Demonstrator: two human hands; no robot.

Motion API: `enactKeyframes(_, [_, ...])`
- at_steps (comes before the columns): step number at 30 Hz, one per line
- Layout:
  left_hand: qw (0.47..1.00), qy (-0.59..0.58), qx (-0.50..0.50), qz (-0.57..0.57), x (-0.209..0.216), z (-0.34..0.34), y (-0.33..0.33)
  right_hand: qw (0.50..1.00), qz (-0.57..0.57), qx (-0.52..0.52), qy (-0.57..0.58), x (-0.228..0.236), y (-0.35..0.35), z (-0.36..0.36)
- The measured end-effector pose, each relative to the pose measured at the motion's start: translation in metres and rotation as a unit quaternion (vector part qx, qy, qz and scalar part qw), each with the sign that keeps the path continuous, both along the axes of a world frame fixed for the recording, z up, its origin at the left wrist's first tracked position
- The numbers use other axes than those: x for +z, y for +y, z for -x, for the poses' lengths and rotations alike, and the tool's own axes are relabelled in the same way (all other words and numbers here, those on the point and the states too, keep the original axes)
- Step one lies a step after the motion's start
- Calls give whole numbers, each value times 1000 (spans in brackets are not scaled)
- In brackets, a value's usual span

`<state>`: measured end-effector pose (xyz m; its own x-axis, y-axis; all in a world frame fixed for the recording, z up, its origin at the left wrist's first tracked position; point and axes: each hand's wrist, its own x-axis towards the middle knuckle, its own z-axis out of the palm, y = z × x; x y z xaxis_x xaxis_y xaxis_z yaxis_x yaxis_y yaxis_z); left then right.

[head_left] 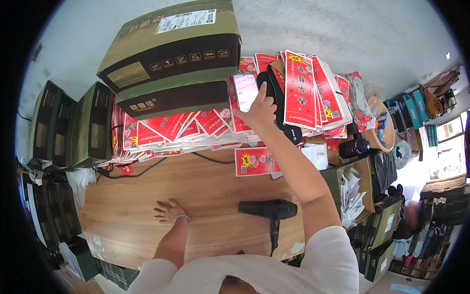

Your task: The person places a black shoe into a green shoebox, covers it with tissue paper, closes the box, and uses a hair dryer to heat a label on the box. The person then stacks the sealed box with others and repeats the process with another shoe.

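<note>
My right hand (259, 110) reaches far forward to a smartphone (245, 91) with a lit screen. The thumb is at the phone's lower edge and the index finger runs up along its right side; the other fingers are partly hidden. Behind that hand, a black insole (292, 132) lies against the red printed packets (299, 93). My left hand (169, 211), with a band at the wrist, rests flat on the wooden table (205, 181), fingers spread and holding nothing. A black hair dryer (268, 209) lies on the table between my arms, its handle toward me.
Stacked dark green boxes (169, 59) stand on the packets at the back left, with more boxes (90, 127) beside them. A black cable (142, 171) runs along the packets. An open carton (360, 191) of papers and a tan basket (387, 122) are at the right.
</note>
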<state>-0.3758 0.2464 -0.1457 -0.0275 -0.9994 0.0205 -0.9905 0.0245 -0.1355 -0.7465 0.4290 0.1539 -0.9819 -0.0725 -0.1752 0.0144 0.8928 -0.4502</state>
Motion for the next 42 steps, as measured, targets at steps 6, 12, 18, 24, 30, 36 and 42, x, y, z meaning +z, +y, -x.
enactKeyframes(6, [997, -73, 31, 2, 9, 14, 3, 979, 176, 82, 57, -32, 49, 31])
enactKeyframes(12, [996, -80, 27, 24, 4, 12, 2, 955, 291, 39, -41, -47, 69, 57])
enactKeyframes(18, [996, -85, 28, 26, 2, 11, 0, 986, 166, -6, -10, -42, 45, 53])
enactKeyframes(24, [994, -101, 24, 41, -3, 9, 1, 987, 159, -12, 2, -51, 44, 56])
enactKeyframes(30, [993, -108, 27, 44, 6, 14, 3, 988, 151, -15, -15, -42, 42, 54])
enactKeyframes(36, [994, -97, 28, 36, 3, 13, 1, 950, 268, 13, -161, -25, 60, 65])
enactKeyframes(42, [993, -110, 29, 27, 8, 17, 3, 947, 233, 126, -178, -15, 81, 63])
